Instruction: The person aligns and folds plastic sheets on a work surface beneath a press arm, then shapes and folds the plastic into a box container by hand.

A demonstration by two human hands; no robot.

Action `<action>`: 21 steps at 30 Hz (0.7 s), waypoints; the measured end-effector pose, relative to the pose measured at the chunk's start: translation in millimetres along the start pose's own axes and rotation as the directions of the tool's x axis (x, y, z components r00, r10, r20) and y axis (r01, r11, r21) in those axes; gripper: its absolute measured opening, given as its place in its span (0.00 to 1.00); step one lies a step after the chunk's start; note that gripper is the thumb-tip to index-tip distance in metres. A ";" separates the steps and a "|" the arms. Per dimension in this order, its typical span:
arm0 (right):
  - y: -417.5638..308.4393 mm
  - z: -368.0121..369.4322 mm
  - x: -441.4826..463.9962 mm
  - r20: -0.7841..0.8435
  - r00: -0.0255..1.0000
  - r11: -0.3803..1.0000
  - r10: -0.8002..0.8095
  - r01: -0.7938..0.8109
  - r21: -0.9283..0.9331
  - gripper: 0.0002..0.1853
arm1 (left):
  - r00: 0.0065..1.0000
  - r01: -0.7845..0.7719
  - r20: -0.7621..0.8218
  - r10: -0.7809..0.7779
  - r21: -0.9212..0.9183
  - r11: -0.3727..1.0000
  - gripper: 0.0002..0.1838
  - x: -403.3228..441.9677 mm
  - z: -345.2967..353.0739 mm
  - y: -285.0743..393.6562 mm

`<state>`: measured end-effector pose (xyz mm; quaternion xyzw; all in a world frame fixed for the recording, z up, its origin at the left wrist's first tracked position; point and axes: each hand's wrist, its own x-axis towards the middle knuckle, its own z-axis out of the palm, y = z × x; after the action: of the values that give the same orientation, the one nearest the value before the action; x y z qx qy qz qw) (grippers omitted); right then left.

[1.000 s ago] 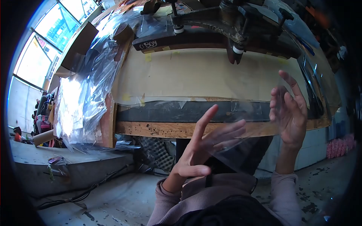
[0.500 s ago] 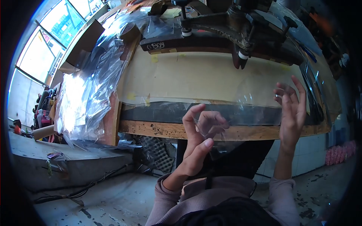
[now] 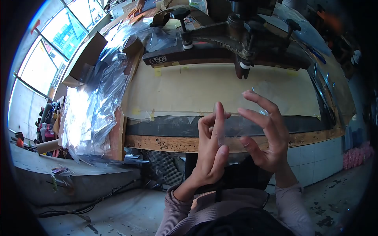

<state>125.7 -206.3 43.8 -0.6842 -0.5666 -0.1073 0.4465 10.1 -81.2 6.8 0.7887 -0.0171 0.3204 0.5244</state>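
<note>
A thin transparent plastic sheet (image 3: pixel 236 131), faint against the table edge, spans the space between my two hands. My left hand (image 3: pixel 210 151) has its index finger raised and its thumb pressed toward the sheet's near side, so the film appears held in it. On the right, my right hand (image 3: pixel 269 133) has its fingers spread and curved, close to the sheet's other side. Whether its fingertips touch the film cannot be made out. Beyond both hands lies a cream-coloured board (image 3: pixel 189 90), with a dark strip (image 3: pixel 169 126) and a wooden front edge (image 3: pixel 169 143).
A dark metal press bar (image 3: pixel 204 57) with a bracket (image 3: pixel 220 33) spans the board's back. Crumpled clear plastic (image 3: pixel 92 106) is heaped at the left, beside a cardboard box (image 3: pixel 84 59). Another person's hand (image 3: pixel 136 8) shows at the far upper left.
My right hand has moved left toward my left hand, its fingers still spread. My left hand's index finger has straightened upward. The transparent sheet between them looks narrower.
</note>
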 end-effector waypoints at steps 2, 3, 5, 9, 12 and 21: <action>2.7 -0.7 3.0 -0.003 1.000 1.000 -0.023 0.023 0.022 0.23 | 0.988 -0.029 -0.152 0.006 -0.152 0.988 0.29 -7.0 10.7 -4.9; 3.4 -0.8 3.7 -0.003 0.999 0.999 -0.033 0.033 0.034 0.23 | 0.974 -0.051 -0.227 -0.002 -0.225 0.973 0.24 -8.9 14.4 -5.6; 3.2 -1.3 5.0 -0.005 1.000 0.998 -0.015 0.015 0.062 0.24 | 0.967 -0.125 -0.233 0.097 -0.109 0.986 0.16 -4.1 12.1 -7.6; 2.6 -0.5 4.4 -0.034 0.999 0.985 0.012 -0.006 0.170 0.23 | 0.958 -0.150 -0.230 0.170 0.104 0.983 0.09 -4.3 11.3 -2.5; 7.8 -0.3 5.4 -0.035 0.999 0.972 -0.009 0.017 0.234 0.18 | 0.946 -0.161 -0.260 0.194 0.145 0.976 0.11 -4.7 15.6 0.0; 7.2 2.5 8.5 -0.057 0.992 0.896 0.116 -0.080 0.436 0.10 | 0.846 -0.220 -0.508 0.158 -0.064 0.973 0.17 -7.8 30.8 -5.2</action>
<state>133.9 -198.3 44.4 -0.5907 -0.5223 0.0160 0.6149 20.8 -107.1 -9.0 0.6403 0.0224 0.5622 0.5230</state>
